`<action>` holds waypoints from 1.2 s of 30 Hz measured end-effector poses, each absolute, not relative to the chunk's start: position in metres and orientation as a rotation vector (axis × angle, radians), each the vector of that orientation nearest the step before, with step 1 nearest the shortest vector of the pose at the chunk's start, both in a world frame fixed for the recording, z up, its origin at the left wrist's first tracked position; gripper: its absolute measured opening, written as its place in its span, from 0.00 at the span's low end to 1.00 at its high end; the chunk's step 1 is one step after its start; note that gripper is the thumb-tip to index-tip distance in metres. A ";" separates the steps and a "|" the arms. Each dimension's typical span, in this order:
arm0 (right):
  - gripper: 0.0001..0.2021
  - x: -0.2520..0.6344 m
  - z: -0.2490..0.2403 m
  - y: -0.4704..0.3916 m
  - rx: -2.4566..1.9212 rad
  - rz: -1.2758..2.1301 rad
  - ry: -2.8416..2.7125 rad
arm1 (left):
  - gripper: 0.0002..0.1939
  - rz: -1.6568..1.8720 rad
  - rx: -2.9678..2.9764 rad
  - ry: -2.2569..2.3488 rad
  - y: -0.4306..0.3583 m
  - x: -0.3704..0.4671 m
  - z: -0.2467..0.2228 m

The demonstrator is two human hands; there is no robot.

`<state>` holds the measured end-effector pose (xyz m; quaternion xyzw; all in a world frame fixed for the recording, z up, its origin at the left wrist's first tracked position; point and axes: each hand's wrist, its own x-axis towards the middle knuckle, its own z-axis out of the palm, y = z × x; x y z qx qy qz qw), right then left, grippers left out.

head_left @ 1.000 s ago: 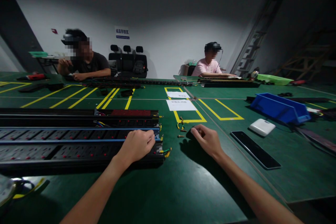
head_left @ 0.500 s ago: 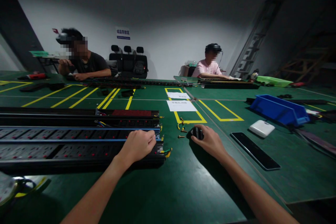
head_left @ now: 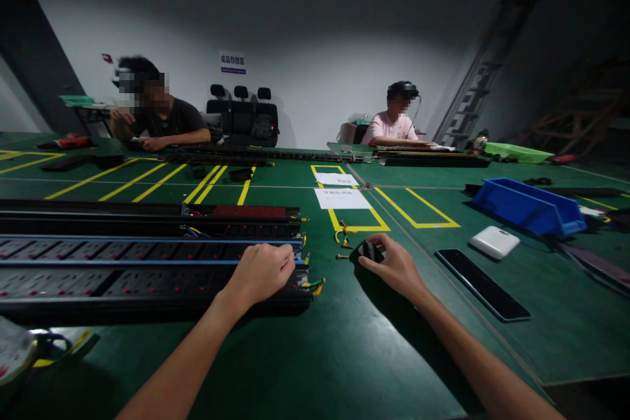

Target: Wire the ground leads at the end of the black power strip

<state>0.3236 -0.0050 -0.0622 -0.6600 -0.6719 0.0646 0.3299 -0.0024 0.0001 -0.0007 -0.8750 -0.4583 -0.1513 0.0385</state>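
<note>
My left hand (head_left: pixel 263 269) is closed over the right end of a blue-edged power strip (head_left: pixel 147 252), its fingertips hidden from me. That strip lies beside a black power strip (head_left: pixel 162 282) with sockets and small red parts, whose right end has green-yellow wires (head_left: pixel 315 285) sticking out. My right hand (head_left: pixel 394 262) pinches a small black piece (head_left: pixel 369 251) with pale stripes, tilted just above the green table; its exact kind is unclear. Left of that piece lies a small brass-coloured screw-like part (head_left: pixel 341 256), near a short yellow-green wire (head_left: pixel 341 235).
A phone (head_left: pixel 482 283), a white case (head_left: pixel 495 242) and a blue bin (head_left: pixel 529 207) stand to the right. Paper labels (head_left: pixel 343 198) lie ahead within yellow tape lines. Two people (head_left: pixel 167 119) sit across the table. At lower left is a round container (head_left: pixel 14 348).
The black piece has tilted in my right hand, its left edge now nearer the brass-coloured part. My left hand stays on the power strip. The whole view has shifted slightly.
</note>
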 end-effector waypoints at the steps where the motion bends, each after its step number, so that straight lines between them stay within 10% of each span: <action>1: 0.16 0.323 -0.062 -0.005 -1.726 0.166 -1.748 | 0.16 -0.460 -2.682 -1.402 0.000 -0.002 -0.001; 36: 0.15 0.325 -0.056 -0.007 -1.742 0.226 -1.737 | 0.17 -0.441 -2.670 -1.409 -0.001 -0.002 0.000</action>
